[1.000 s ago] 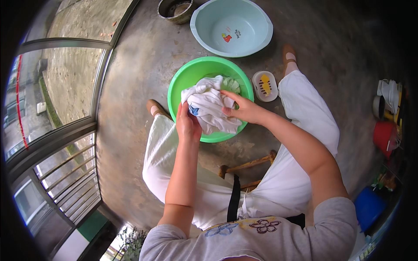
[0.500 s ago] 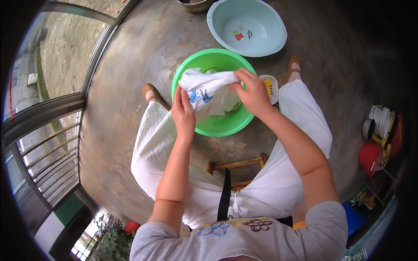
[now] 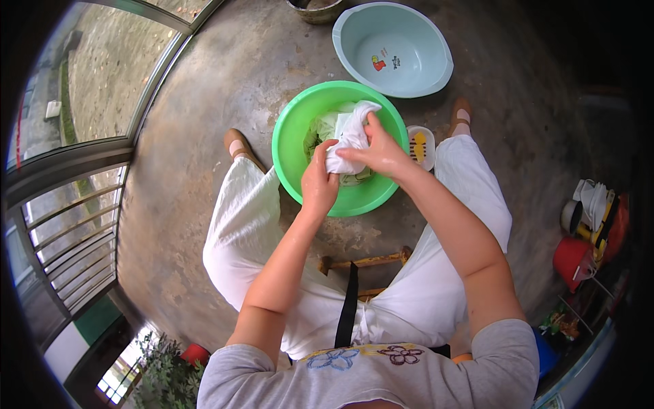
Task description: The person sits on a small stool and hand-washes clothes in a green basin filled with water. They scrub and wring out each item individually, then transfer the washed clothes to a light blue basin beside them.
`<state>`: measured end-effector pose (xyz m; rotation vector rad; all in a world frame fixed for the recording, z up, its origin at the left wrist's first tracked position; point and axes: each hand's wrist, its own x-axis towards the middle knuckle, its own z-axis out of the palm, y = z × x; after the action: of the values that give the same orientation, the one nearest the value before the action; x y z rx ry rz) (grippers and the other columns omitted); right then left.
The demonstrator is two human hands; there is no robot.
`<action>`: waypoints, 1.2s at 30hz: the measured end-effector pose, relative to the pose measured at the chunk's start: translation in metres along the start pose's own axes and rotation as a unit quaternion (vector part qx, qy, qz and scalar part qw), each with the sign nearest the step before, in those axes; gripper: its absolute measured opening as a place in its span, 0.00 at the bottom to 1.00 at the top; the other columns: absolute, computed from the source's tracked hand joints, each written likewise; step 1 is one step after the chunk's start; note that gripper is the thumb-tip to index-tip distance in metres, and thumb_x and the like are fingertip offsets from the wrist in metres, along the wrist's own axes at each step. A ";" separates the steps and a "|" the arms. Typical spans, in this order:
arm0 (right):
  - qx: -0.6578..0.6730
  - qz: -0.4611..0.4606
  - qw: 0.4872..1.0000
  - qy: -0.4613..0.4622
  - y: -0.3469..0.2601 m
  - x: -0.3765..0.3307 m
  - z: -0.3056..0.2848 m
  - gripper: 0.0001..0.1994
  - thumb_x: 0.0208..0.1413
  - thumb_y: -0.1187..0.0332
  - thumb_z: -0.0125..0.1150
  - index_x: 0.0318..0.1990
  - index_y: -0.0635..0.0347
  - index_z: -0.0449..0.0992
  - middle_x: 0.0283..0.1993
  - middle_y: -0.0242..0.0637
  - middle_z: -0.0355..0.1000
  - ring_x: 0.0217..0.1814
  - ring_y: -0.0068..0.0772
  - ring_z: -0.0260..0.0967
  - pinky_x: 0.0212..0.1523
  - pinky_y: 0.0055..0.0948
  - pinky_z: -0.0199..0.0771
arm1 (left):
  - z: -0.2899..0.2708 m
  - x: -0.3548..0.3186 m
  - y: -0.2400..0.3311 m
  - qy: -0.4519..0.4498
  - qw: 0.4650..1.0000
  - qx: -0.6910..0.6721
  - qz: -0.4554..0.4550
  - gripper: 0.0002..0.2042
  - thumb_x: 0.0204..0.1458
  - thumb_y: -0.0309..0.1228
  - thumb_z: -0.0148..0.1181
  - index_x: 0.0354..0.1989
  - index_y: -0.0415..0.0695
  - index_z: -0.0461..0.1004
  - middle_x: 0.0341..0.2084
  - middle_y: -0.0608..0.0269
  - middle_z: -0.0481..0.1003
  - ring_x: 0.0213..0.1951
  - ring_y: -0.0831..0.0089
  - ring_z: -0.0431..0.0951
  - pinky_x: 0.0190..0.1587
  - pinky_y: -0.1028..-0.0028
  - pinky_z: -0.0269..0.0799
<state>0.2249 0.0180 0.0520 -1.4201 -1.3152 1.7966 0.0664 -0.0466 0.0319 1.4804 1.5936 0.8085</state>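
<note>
Nearest the camera, the person's grey top with a flower print [image 3: 361, 358] ran off the lower edge, and white trousers [image 3: 436, 300] covered both knees. Between the knees, only part of a low wooden stool [image 3: 364, 261] showed, most of it hidden under the legs, with a black strap [image 3: 347, 303] hanging across it.

Both forearms reached forward over the knees. The left hand [image 3: 319, 183] was clamped on the lower end of a wet white cloth [image 3: 349, 136], its fingers curled round the bunched fabric. The right hand [image 3: 379, 151] gripped the same cloth from the right side, thumb and fingers closed over it, so the middle of the cloth was covered by the two hands. The cloth was held just above a green basin [image 3: 293, 146] standing on the concrete floor [image 3: 197, 136] between the feet. More pale laundry [image 3: 323, 126] lay inside the basin beneath the hands; how much was there was hard to make out.

Just right of the basin, touching its rim, sat a small white dish with a yellow item [image 3: 421, 146], partly blocked by the right wrist. Beyond it stood a pale blue basin [image 3: 354, 51], and a metal bowl [image 3: 317, 10] was cut off at the top edge. At the far right, a red bucket [image 3: 571, 259] and blurred clutter sat in shadow.
</note>
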 end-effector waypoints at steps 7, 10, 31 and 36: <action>-0.090 0.028 0.995 -0.016 0.017 0.007 -0.018 0.49 0.42 0.64 0.72 0.65 0.73 0.43 0.50 0.53 0.68 0.52 0.41 0.69 0.52 0.32 0.68 | -0.007 -0.001 0.002 -0.073 0.995 0.030 0.059 0.24 0.41 0.24 0.67 0.49 0.44 0.67 0.34 0.57 0.74 0.36 0.64 0.75 0.40 0.68 0.70; 0.081 0.076 0.991 -0.074 -0.020 -0.007 -0.025 0.48 0.41 0.65 0.73 0.64 0.75 0.46 0.54 0.53 0.65 0.55 0.37 0.66 0.52 0.29 0.68 | -0.019 0.004 -0.017 -0.031 0.989 0.128 0.066 0.13 0.43 0.23 0.63 0.39 0.40 0.72 0.31 0.55 0.74 0.34 0.64 0.75 0.38 0.70 0.69; 0.021 -0.055 0.998 0.037 -0.017 0.002 -0.028 0.13 0.47 0.72 0.63 0.42 0.62 0.72 0.41 0.36 0.70 0.43 0.25 0.69 0.43 0.26 0.70 | -0.023 0.010 -0.006 -0.042 0.976 -0.203 -0.062 0.11 0.49 0.33 0.57 0.37 0.41 0.67 0.32 0.62 0.71 0.35 0.73 0.72 0.38 0.71 0.69; -0.109 -0.285 0.950 0.071 -0.001 -0.010 0.039 0.05 0.46 0.71 0.63 0.31 0.58 0.73 0.35 0.36 0.70 0.36 0.33 0.72 0.38 0.28 0.70 | 0.001 0.022 0.022 0.054 0.719 -0.612 -0.325 0.15 0.59 0.47 0.47 0.37 0.47 0.66 0.31 0.64 0.70 0.33 0.74 0.72 0.38 0.72 0.70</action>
<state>0.1919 -0.0052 0.0572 -1.0905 -1.6712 1.1784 0.0783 -0.0223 0.0476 -0.1009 1.0389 1.1448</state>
